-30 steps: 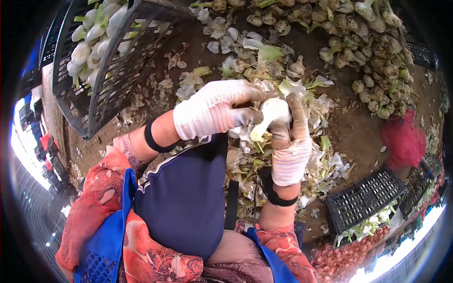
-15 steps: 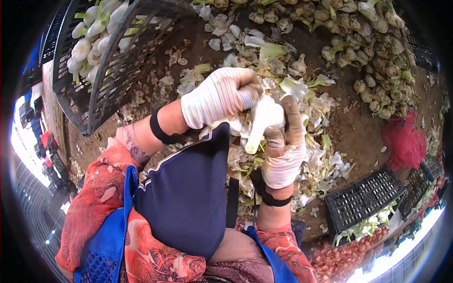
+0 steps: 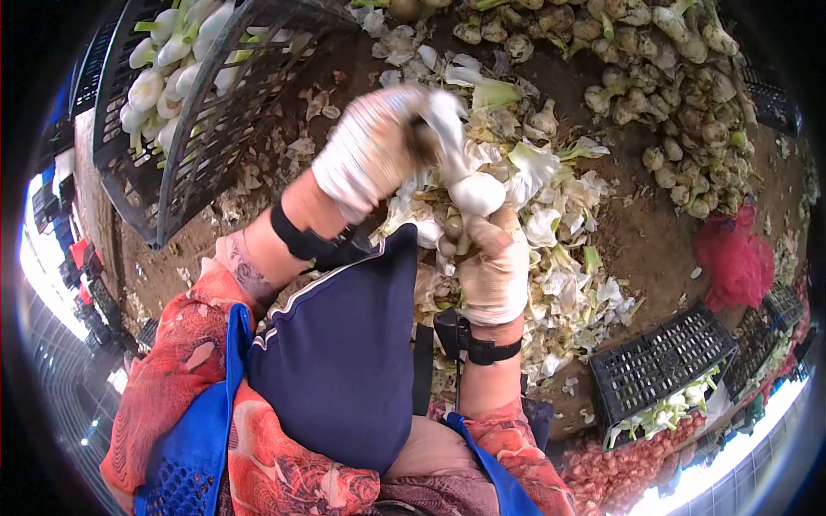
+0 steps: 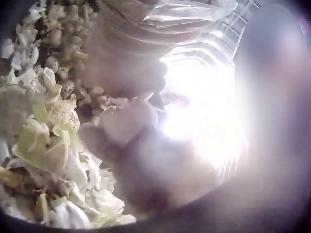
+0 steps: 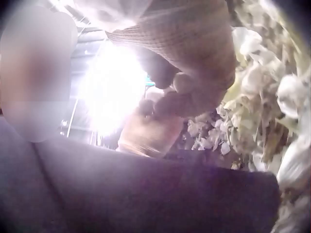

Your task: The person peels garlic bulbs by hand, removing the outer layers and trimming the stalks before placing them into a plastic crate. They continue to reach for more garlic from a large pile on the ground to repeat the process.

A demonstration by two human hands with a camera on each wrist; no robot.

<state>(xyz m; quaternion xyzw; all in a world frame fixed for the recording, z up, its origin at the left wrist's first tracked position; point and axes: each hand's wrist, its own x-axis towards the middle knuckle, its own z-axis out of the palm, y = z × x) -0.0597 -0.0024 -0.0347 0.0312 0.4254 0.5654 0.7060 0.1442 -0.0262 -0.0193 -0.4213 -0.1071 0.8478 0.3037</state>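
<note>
Low over the heap of peelings, my right hand (image 3: 495,271) in a striped white glove grips a smooth white garlic bulb (image 3: 477,194) from below. A pale strip of garlic skin (image 3: 444,125), blurred by motion, rises from the bulb's far side. My left hand (image 3: 374,150), gloved alike, has its fingers curled round that strip's upper part. In the left wrist view the bulb (image 4: 129,121) shows between the two gloves, partly covered by fingers. Strong backlight washes out the right wrist view, where the right glove (image 5: 189,43) hangs above the left one (image 5: 150,133).
Loose garlic skins (image 3: 551,224) cover the dirt floor in front. At upper left a black crate (image 3: 163,198) holds peeled-looking white bulbs. Unpeeled garlic (image 3: 688,129) is heaped at upper right. A pink net bag (image 3: 734,258) and another black crate (image 3: 662,370) stand at right.
The bulb has turned so its stalk no longer points toward the body. My left hand has moved up and left, pulling a skin strip; my right hand shifted slightly left and nearer.
</note>
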